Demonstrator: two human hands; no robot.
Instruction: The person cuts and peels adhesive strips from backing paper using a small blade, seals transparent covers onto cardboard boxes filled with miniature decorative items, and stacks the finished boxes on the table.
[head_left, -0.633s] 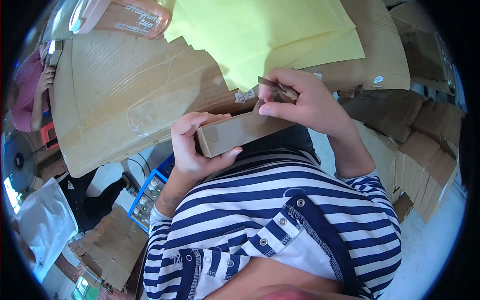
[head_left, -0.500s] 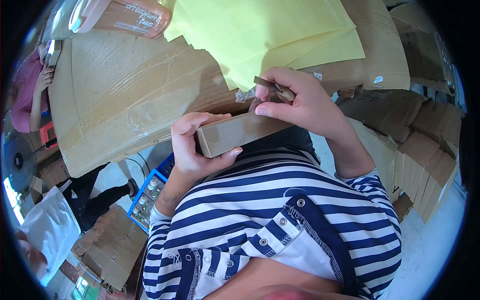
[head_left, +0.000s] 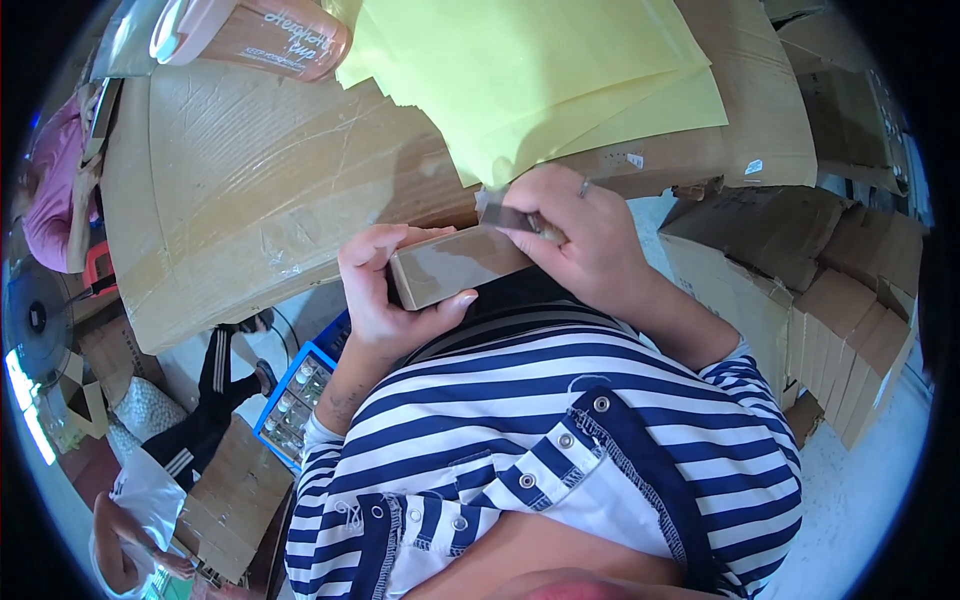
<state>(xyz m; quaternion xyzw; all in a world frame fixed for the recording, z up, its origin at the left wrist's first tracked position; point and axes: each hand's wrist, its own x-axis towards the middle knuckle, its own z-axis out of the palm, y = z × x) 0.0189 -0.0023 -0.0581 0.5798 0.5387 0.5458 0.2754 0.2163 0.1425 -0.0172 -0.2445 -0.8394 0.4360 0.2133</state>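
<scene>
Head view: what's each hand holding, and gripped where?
The left hand clasps the left end of a small brown box, thumb along its lower edge. The right hand is on the box's right end, pinching its flap between the fingertips.

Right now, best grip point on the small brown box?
Likely the long side faces near the left end of the small brown box, coming from the person's left. The left hand already wraps there; the right hand occupies the other end, by the flap.
</scene>
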